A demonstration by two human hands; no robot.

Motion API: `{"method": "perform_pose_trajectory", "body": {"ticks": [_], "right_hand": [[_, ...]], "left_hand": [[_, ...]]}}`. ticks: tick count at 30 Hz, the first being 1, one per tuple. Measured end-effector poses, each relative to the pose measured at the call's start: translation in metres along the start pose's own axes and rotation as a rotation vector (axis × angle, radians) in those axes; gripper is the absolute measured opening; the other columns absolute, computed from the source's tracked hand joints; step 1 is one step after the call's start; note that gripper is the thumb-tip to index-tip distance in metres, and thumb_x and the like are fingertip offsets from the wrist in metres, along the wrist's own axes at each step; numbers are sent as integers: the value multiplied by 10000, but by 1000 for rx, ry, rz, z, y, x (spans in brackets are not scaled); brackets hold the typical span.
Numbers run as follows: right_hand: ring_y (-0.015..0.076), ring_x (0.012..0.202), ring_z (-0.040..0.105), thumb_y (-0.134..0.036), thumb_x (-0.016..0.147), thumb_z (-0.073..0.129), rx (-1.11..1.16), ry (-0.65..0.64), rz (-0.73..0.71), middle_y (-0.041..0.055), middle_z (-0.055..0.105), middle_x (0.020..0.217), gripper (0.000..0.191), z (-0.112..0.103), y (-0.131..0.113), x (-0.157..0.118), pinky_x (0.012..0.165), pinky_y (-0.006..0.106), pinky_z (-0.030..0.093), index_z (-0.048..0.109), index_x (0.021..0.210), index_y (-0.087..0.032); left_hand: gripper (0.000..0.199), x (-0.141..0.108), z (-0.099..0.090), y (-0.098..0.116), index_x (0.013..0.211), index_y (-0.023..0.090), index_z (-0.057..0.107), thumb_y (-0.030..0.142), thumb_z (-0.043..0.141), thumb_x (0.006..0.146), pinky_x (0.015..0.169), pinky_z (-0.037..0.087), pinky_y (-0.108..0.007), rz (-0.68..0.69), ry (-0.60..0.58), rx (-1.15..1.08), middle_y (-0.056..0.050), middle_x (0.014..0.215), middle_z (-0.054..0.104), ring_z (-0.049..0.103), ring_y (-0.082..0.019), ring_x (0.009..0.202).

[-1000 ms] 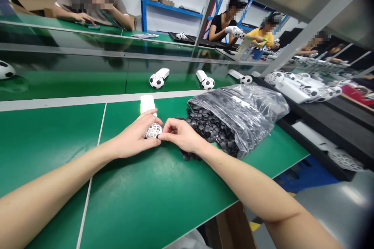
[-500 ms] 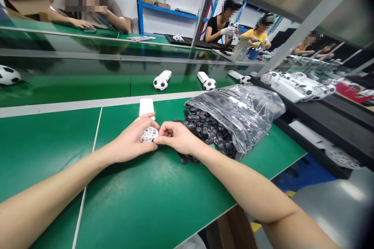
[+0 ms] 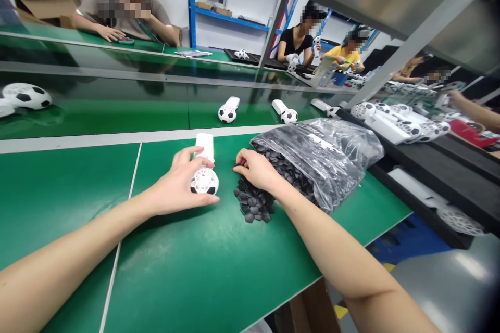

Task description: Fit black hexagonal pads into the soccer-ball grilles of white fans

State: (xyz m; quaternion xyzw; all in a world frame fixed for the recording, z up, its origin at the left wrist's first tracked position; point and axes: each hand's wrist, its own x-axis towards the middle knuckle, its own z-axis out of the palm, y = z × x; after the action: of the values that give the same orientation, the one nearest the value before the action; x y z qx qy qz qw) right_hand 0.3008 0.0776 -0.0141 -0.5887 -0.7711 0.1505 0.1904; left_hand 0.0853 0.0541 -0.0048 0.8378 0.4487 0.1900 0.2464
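My left hand [image 3: 177,182] curves around the openwork soccer-ball head [image 3: 204,181] of a white device, thumb at its near side and fingers at its far side. The device's white handle [image 3: 205,145] points away from me on the green table. Black patches show along the head's lower right edge. To the right, my right hand [image 3: 255,168] is over a pile of small black pentagon pieces [image 3: 253,205], with thumb and forefinger pinched together. What lies between those fingertips is too small to make out.
A clear plastic bag [image 3: 336,151] spills the black pieces. Beyond the table edge, several soccer-ball devices [image 3: 227,113] lie on a green belt [image 3: 156,114]. More fill a black rack [image 3: 422,153] at right. Several co-workers sit across, and another person's arm [image 3: 474,109] reaches in at far right.
My right hand has moved from the ball head rightward to the black pieces. My left hand's grip has loosened slightly, baring more of the head. The device at far left on the belt has shifted right.
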Motion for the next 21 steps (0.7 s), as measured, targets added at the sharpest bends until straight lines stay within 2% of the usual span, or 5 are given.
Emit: {"method": "perform_pose_trajectory", "body": {"ticks": [3, 7, 10, 13, 21], "right_hand": [[132, 678, 542, -72, 776, 673, 55, -7, -50, -17, 579, 728, 151, -5, 0, -2, 630, 223, 408, 607, 873, -167], [116, 654, 533, -74, 837, 574, 235, 47, -192, -20, 600, 792, 162, -11, -8, -9, 655, 230, 410, 625, 939, -189], [107, 576, 521, -116, 835, 573, 510, 8, -178, -27, 592, 724, 90, -11, -17, -17, 568, 212, 417, 622, 892, -165], [127, 658, 568, -102, 805, 599, 694, -91, -195, -1, 619, 790, 122, -9, -23, -22, 605, 222, 457, 629, 912, -153], [130, 724, 572, -92, 784, 669, 412, 91, -465, -16, 616, 773, 136, -4, -27, -26, 702, 234, 444, 678, 864, -202]], "left_hand": [[628, 0, 0, 0, 1092, 239, 502, 539, 680, 569, 980, 301, -542, -100, 55, -9, -96, 1222, 317, 300, -352, 1198], [537, 0, -17, 1, 1168, 263, 479, 378, 624, 663, 951, 369, -421, 28, -119, -78, -46, 1181, 432, 424, -281, 1120], [559, -1, -27, 2, 1220, 284, 435, 231, 549, 675, 821, 442, -294, 52, -268, -136, -10, 1230, 439, 511, -223, 1019], [541, -1, -26, 6, 1188, 255, 438, 201, 532, 659, 777, 443, -272, 26, -255, -167, -21, 1212, 448, 527, -209, 977], [441, -1, -15, 7, 1113, 231, 460, 252, 539, 680, 853, 413, -323, 25, -182, -164, -28, 1153, 471, 499, -221, 1013]]}}
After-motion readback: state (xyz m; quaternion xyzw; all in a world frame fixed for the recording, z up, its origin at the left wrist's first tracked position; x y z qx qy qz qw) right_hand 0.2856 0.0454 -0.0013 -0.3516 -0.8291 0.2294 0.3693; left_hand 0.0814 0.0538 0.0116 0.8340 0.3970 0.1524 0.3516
